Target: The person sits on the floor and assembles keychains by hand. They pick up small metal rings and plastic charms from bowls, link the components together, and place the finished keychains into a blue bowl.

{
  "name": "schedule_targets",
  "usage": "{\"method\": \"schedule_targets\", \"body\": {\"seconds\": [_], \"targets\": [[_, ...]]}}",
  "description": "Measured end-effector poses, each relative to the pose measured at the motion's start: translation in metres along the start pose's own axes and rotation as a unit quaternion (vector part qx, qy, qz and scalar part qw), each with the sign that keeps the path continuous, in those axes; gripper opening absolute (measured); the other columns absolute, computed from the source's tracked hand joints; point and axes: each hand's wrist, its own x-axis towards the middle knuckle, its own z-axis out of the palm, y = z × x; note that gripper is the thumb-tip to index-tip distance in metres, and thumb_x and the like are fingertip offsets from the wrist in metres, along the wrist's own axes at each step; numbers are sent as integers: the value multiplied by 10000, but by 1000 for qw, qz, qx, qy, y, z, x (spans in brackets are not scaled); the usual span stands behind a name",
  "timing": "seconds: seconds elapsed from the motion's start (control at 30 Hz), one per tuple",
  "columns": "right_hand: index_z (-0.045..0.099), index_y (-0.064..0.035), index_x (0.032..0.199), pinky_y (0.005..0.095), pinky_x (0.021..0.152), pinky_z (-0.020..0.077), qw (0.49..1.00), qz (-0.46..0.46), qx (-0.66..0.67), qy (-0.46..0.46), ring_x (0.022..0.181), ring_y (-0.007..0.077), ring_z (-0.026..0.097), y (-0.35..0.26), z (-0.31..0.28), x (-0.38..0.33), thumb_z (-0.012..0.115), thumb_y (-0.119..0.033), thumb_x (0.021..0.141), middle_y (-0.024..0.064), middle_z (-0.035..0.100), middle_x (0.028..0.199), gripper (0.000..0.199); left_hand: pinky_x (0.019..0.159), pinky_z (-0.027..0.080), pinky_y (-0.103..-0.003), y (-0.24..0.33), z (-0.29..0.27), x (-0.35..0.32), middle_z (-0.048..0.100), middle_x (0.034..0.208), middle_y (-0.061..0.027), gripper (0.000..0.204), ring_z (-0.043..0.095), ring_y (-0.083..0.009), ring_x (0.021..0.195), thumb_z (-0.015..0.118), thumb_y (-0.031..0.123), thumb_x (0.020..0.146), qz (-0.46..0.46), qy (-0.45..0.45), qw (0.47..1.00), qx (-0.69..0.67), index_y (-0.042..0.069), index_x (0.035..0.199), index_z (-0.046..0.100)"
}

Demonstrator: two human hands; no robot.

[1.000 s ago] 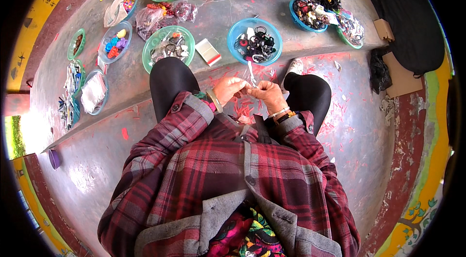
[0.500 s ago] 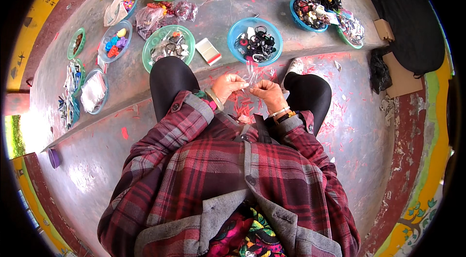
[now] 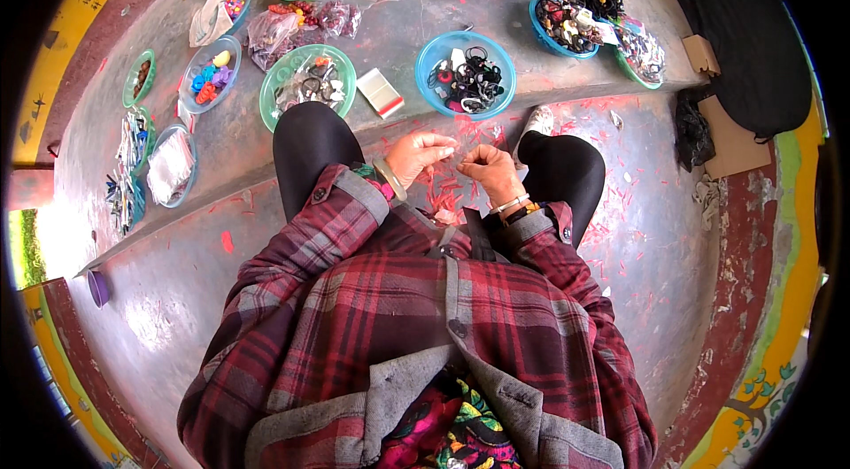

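Note:
My left hand is closed in a pinch between my knees, with a thin, clear plastic piece at its fingertips. My right hand is closed too, thumb against forefinger, a small gap away from the left. What it pinches is too small to make out. Just beyond both hands stands a blue plastic basket with black hair ties in it. A green basket of small wrapped items is beyond my left knee, and a white box with a red part lies between the two baskets.
Further baskets stand along the raised ledge, including a blue one heaped with hair ties at right and one with white packets at left. Pink-red scraps litter the floor below my hands. A purple cup sits far left.
The clear plastic that stood up between my fingertips shows less distinctly now. My left fingertips have shifted slightly up and right, and the gap between the hands has changed a little.

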Motion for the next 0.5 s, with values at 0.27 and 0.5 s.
{"method": "schedule_targets", "body": {"seconds": [0.27, 0.5], "targets": [[563, -19, 699, 193, 575, 393, 1000, 7, -10, -10, 617, 55, 480, -3, -1, -2, 642, -42, 707, -12, 549, 662, 83, 481, 391, -166, -4, 2, 2, 615, 837, -47, 204, 536, -63, 641, 560, 118, 817, 16, 34, 999, 5, -11, 972, 585], [594, -14, 787, 189, 617, 376, 999, 26, 21, 13, 652, 54, 483, -15, 9, -6, 656, -61, 721, -16, 560, 699, 102, 454, 393, -167, -6, 0, 3, 611, 773, -59, 124, 550, -78, 611, 578, 114, 800, 29, 48, 998, -7, 3, 854, 585]]}}
